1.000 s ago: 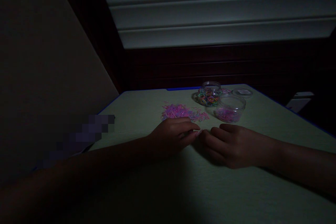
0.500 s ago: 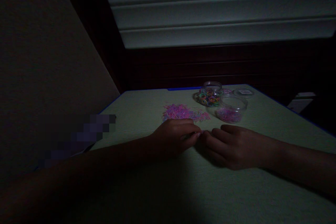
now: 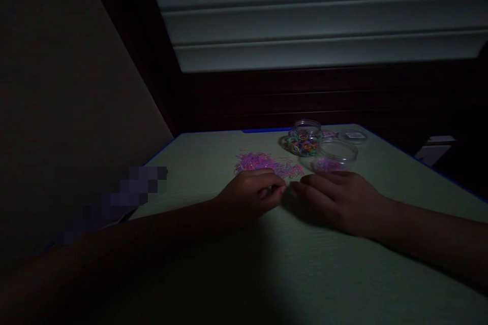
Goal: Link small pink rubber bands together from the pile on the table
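My left hand [image 3: 253, 193] is closed in a pinch, thumb tip against index fingertip, just in front of a heap of small pink and purple rubber bands [image 3: 259, 160]. Anything between those fingertips is too small and dark to make out. Close by on the right, my right hand [image 3: 339, 200] has its fingers drawn together and pointing left, thumb hidden, so what it pinches does not show. A narrow gap separates the two hands. Behind my right hand stands an open clear jar [image 3: 337, 152] with pink bands inside, its lower front partly covered by the hand.
A second clear jar [image 3: 305, 139] holds multicoloured bands. Behind the jars lies a clear round lid [image 3: 353, 136] with a white label. The pale green table [image 3: 198, 162] has a blue edge. Dark wood and a slatted panel [image 3: 305, 20] rise behind; the room is dim.
My fingertips have parted from each other. The right hand has shifted slightly up and away from me, its fingers straighter, now covering part of the pink jar. My left hand has drawn back slightly left.
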{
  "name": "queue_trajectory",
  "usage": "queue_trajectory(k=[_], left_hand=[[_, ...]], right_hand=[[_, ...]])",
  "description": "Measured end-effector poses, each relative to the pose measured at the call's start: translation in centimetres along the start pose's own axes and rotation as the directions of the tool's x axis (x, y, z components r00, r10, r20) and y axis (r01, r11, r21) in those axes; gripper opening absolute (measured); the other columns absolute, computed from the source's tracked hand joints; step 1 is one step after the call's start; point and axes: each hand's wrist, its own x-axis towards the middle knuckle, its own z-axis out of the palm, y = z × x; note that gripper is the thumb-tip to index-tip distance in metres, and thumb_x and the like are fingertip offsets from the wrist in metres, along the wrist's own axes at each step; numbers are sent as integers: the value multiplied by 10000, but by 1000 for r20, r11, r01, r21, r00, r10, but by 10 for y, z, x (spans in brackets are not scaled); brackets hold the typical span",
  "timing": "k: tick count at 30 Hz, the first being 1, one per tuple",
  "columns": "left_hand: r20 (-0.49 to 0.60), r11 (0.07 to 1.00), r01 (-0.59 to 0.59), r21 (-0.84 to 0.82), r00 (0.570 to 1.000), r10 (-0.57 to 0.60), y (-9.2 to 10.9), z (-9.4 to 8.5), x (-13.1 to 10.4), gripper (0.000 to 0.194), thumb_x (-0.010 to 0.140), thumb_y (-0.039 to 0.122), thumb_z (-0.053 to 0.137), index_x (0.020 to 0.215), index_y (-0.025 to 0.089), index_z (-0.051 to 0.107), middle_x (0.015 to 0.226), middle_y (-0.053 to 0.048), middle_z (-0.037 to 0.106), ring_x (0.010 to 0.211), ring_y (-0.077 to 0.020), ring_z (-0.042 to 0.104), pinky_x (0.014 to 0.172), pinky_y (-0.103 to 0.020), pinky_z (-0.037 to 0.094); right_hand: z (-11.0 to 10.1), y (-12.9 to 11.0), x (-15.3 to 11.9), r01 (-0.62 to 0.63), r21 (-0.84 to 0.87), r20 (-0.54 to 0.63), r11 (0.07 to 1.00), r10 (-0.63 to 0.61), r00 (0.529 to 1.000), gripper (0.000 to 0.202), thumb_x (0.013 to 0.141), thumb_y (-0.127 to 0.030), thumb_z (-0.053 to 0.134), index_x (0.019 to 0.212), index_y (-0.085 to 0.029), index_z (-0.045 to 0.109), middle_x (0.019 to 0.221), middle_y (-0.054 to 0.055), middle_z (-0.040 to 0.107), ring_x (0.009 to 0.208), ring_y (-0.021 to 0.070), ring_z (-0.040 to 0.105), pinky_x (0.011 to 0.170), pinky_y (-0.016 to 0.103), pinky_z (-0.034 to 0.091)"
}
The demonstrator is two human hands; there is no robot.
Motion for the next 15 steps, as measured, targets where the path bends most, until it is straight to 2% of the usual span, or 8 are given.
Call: queue_trajectory(k=[2,5,7,9,11,15], left_hand=[[-7,1000,3,-12,1000,-3,0,0,1,135,798,180,468,809,134,595,644,7,509,535,-56,423,526,-172,360],[-32,1000,-9,-26,999,8,-2,0,1,148,806,192,468,826,134,602,645,2,516,547,-60,433,534,-174,365],[-43,999,-29,-32,999,27,-3,1,0,155,810,195,467,841,134,606,653,-3,526,556,-59,447,542,-172,370],[-31,998,-61,-35,998,60,-3,1,0,160,814,192,465,847,132,609,661,-9,534,576,-61,465,553,-169,376],[-13,995,-98,-36,995,98,-2,0,0,166,817,191,460,850,130,611,665,-14,539,595,-66,479,561,-167,382],[4,990,-142,-19,990,142,-1,0,-1,173,819,199,459,849,132,615,658,-13,539,595,-65,488,557,-159,385]], right_hand=[[2,-2,2,-208,177,59,962,201,978,179,826,-200,424,953,-132,529,792,49,581,637,119,515,527,236,361],[2,-8,6,-459,490,175,741,432,885,157,823,-263,449,909,-164,536,779,16,579,652,95,519,570,206,381],[3,-12,8,-526,626,266,576,476,838,153,814,-275,467,918,-184,534,757,-8,581,616,79,510,549,188,376],[4,-15,9,-561,688,337,461,481,809,161,793,-273,500,929,-193,533,748,-20,578,570,70,491,507,182,359],[6,-15,9,-577,708,375,406,476,796,173,767,-271,534,920,-190,542,755,-18,576,557,72,478,488,184,348],[9,-12,8,-574,734,391,363,466,794,184,758,-259,545,922,-178,564,783,-1,583,615,91,498,528,197,365]])
